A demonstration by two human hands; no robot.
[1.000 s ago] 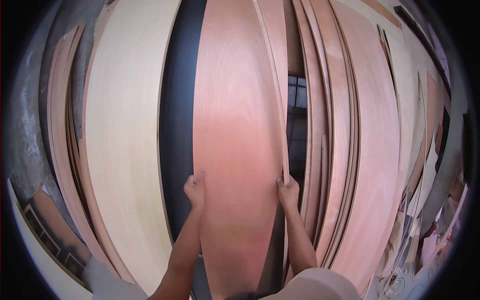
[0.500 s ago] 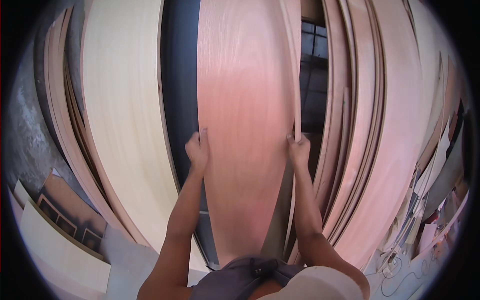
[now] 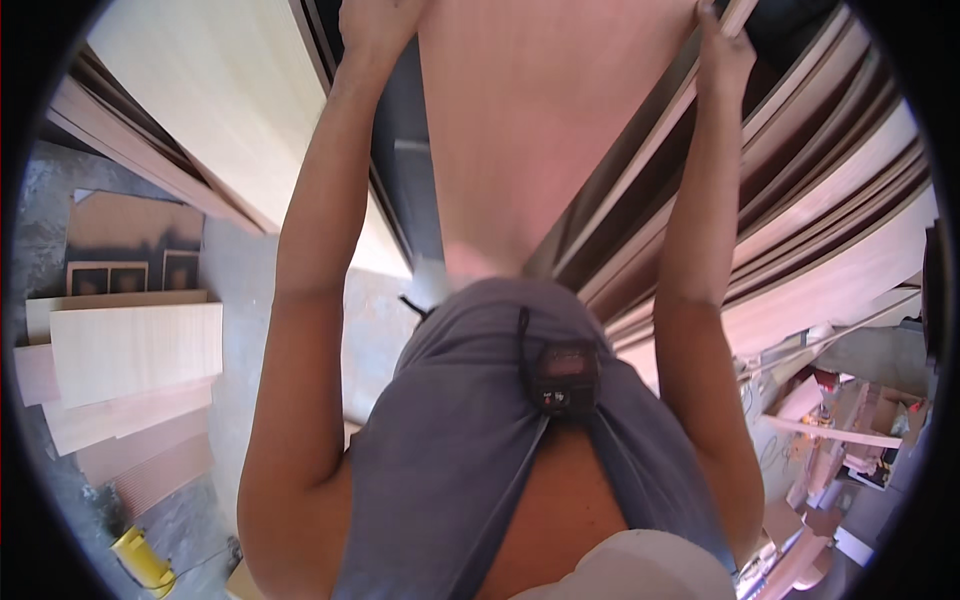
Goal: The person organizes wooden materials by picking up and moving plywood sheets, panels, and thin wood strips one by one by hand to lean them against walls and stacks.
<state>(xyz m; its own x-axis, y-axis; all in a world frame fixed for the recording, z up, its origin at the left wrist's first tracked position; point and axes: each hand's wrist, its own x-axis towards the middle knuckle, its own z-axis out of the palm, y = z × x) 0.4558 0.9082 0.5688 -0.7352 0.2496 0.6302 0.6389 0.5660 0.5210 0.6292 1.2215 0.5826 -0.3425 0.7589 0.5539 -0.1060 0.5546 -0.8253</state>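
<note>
While both arms reach up and forward, the left hand [image 3: 375, 22] closes its grip on the left edge of a tall reddish-brown veneer sheet [image 3: 540, 130], and the right hand [image 3: 722, 45] pinches the right edge of the same sheet, fingers wrapped around it. The sheet stands nearly upright just in front of the person's body, its lower end hidden behind the grey shirt [image 3: 480, 440]. It appears drawn clear of the leaning stack of reddish sheets [image 3: 830, 210] to the right and of the pale cream sheet [image 3: 210, 100] to the left; as a judgement, the sheet is gripped and separated, but not yet carried off or laid down anywhere.

On the floor to the left lie flat pale boards [image 3: 135, 350] stacked in a loose pile, with a brown cardboard piece [image 3: 130, 230] behind them. A yellow container [image 3: 140, 560] sits at the lower left. At the lower right is a clutter of small boxes and offcuts [image 3: 850, 430], too small to make out any labels.
</note>
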